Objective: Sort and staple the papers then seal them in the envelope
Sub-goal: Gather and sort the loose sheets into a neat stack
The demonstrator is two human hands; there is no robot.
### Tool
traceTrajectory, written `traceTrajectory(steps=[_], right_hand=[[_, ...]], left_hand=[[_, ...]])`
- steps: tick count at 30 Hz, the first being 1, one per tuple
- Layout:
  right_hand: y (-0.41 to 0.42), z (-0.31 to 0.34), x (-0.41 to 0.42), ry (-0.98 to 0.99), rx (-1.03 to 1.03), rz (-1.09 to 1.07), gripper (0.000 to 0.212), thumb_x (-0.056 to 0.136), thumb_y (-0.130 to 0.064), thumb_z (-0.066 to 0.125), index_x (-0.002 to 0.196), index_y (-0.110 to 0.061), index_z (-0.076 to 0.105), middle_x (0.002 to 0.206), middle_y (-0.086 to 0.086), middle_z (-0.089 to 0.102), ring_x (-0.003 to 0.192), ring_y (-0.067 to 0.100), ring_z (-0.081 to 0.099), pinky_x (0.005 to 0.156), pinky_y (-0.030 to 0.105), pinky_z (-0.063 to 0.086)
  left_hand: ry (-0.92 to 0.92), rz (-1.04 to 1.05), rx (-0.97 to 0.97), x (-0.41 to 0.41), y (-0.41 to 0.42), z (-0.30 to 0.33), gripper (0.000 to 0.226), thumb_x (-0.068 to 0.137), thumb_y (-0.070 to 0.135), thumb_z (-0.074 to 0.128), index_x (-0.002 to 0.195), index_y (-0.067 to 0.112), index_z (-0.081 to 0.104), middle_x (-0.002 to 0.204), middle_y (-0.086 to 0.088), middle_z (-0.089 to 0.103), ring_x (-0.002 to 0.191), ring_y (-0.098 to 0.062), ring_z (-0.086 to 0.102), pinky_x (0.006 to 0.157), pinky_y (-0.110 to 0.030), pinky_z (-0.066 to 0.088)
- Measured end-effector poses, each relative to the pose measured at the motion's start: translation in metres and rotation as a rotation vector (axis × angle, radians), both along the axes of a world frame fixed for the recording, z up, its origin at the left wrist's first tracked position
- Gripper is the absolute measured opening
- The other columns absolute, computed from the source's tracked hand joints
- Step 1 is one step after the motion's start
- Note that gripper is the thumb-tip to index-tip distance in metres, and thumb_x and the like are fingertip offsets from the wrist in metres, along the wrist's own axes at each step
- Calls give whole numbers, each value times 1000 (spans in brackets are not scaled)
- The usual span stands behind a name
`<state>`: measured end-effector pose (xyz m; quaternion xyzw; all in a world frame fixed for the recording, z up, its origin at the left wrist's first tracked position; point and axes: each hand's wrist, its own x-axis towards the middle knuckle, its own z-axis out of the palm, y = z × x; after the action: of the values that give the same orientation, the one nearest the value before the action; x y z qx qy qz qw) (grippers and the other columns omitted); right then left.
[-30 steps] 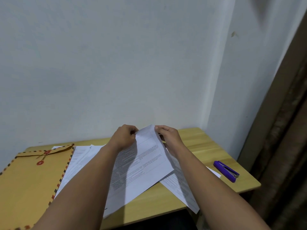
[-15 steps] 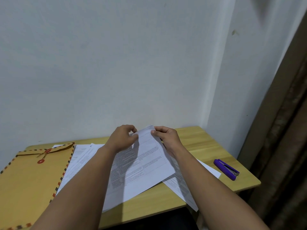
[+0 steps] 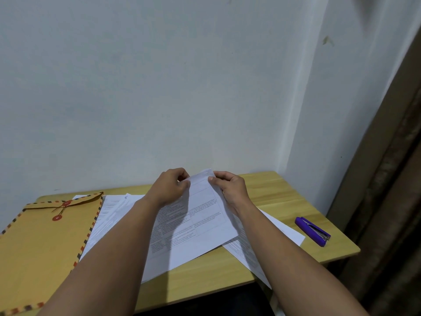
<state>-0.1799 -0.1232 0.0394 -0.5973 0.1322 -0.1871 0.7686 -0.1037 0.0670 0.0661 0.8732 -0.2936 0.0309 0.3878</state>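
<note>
Two hands on one printed sheet [image 3: 196, 226], far corner lifted off the wooden table [image 3: 284, 197]. Left hand [image 3: 169, 188] and right hand [image 3: 230, 187] both pinching that top edge. More loose papers [image 3: 109, 213] spread underneath. Tan string-tie envelope [image 3: 45, 242] flat at left, purple stapler [image 3: 313, 231] over at right, well apart.

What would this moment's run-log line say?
phase: sorting | left hand and right hand: pinching top sheet | stapler: untouched | envelope: closed

Handwritten "6" on sheet [image 3: 118, 202]
</note>
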Motion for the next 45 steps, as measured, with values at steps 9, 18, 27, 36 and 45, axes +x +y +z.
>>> traceTrajectory(steps=[9,18,27,36,45], right_hand=[[3,2,-2,-8,-14,2,13,81,-8,89,90,-12,81,87,6,82,77,19,76,80,35,64],[3,3,-5,-46,-21,-8,12,87,-1,82,95,-9,79,80,0,81,72,11,75,63,19,58],[7,-17,-8,-91,-454,-8,37,106,-7,54,136,-22,71,112,-10,78,100,0,72,87,16,56],[2,-26,-2,-56,-707,-20,45,108,-20,52,152,-25,56,109,-13,74,96,5,67,91,27,50],[1,-39,1,-19,-803,79,61,105,-8,45,162,-27,38,159,-2,52,124,6,52,118,34,41]], left_hand=[[43,17,-30,1,1,2,10,92,18,60,84,20,67,89,4,71,85,-18,65,69,-30,48],[16,-3,-37,0,1,2,26,92,17,58,111,34,57,91,0,67,78,-17,63,72,-33,50],[-106,-16,82,-4,-1,2,35,87,3,42,99,21,68,100,-7,68,96,-25,62,87,-47,53],[-101,32,88,-3,0,0,22,85,1,41,75,15,55,87,-11,62,87,-30,60,77,-47,50],[-121,26,89,2,1,-8,39,90,5,44,116,21,69,96,-10,62,92,-28,60,83,-45,53]])
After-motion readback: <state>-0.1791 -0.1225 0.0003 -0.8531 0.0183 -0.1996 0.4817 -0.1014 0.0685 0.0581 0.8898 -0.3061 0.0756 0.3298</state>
